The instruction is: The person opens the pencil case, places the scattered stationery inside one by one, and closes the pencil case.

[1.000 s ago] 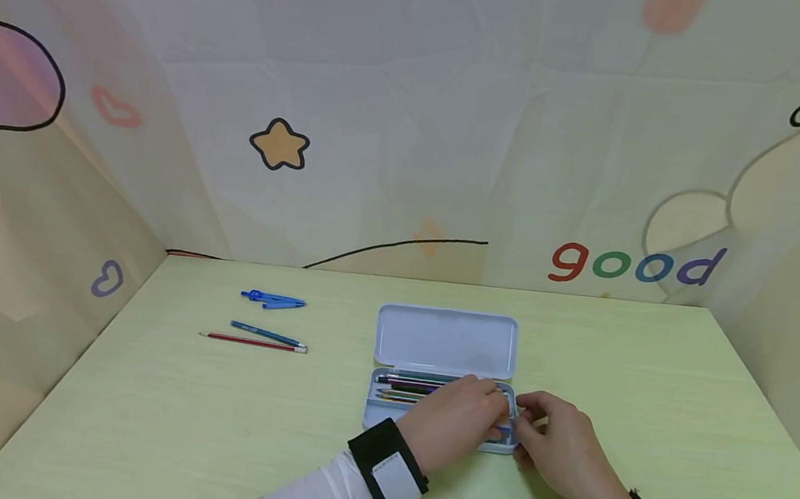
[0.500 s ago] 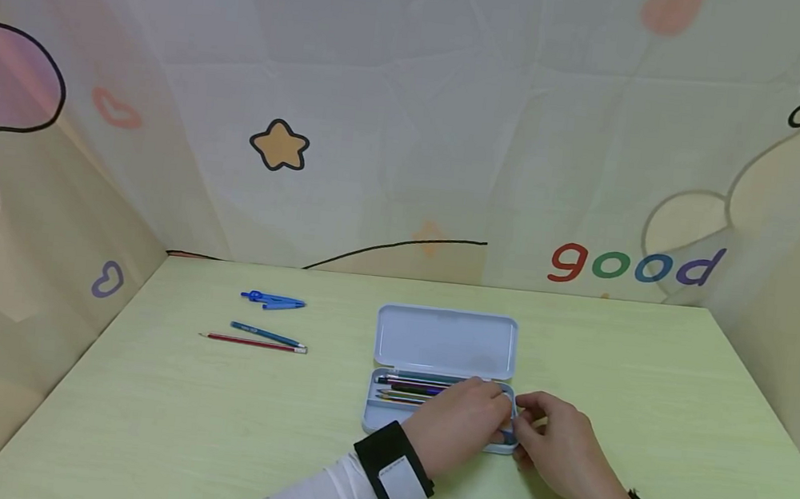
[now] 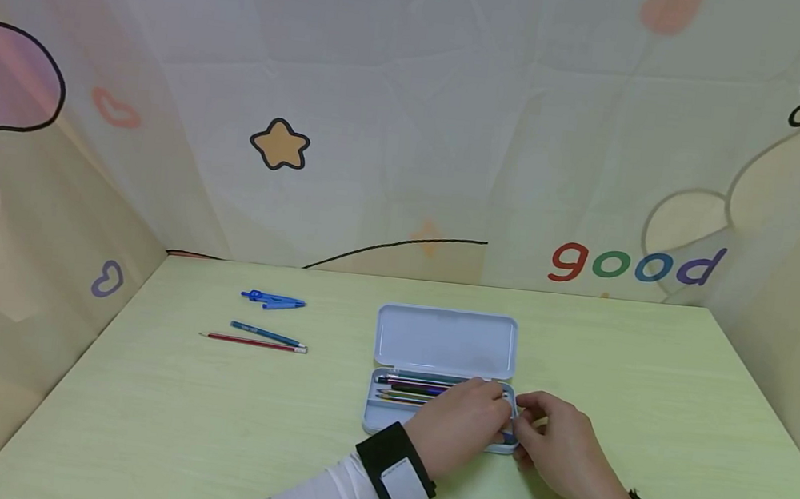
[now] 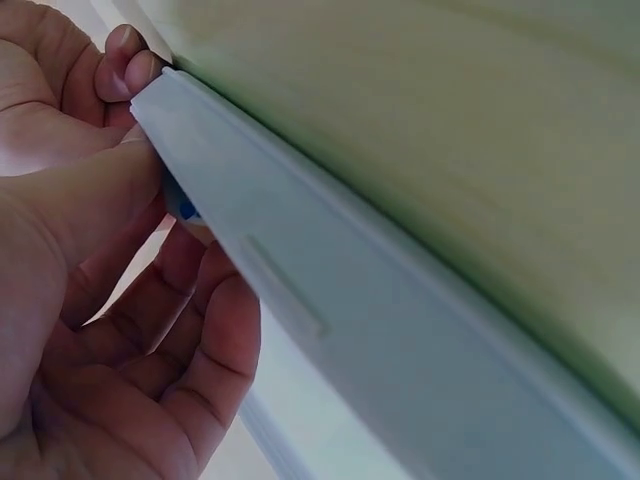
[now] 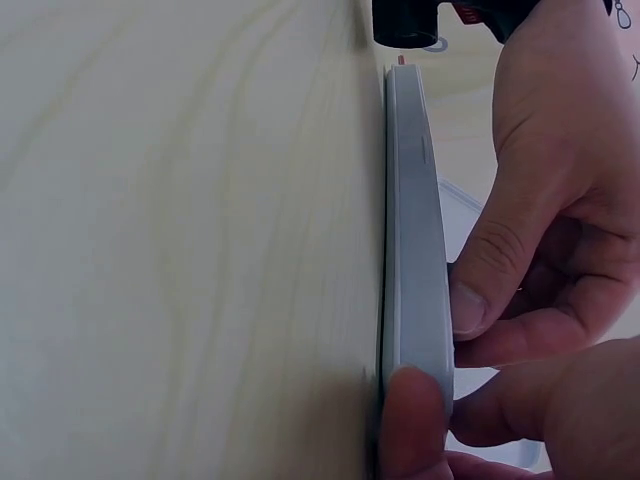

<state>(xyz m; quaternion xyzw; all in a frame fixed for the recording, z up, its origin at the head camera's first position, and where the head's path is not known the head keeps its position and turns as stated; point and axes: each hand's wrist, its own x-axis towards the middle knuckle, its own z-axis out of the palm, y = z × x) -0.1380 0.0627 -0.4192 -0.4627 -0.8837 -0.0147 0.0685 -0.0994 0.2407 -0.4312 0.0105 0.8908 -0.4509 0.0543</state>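
Behind, lettering (image 3: 639,266) reads "good"; left hand (image 3: 458,425) pinches blue item (image 4: 184,207), right hand (image 3: 560,448) pencil case (image 3: 384,417).

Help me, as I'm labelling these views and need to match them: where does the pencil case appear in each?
Head: the case lies open, just right of centre in the lower half.
Left wrist: its side crosses diagonally, from upper left to lower right.
Right wrist: its side shows as a narrow upright strip right of centre.
Shared landmark: the right hand, at one end of the case in all three.
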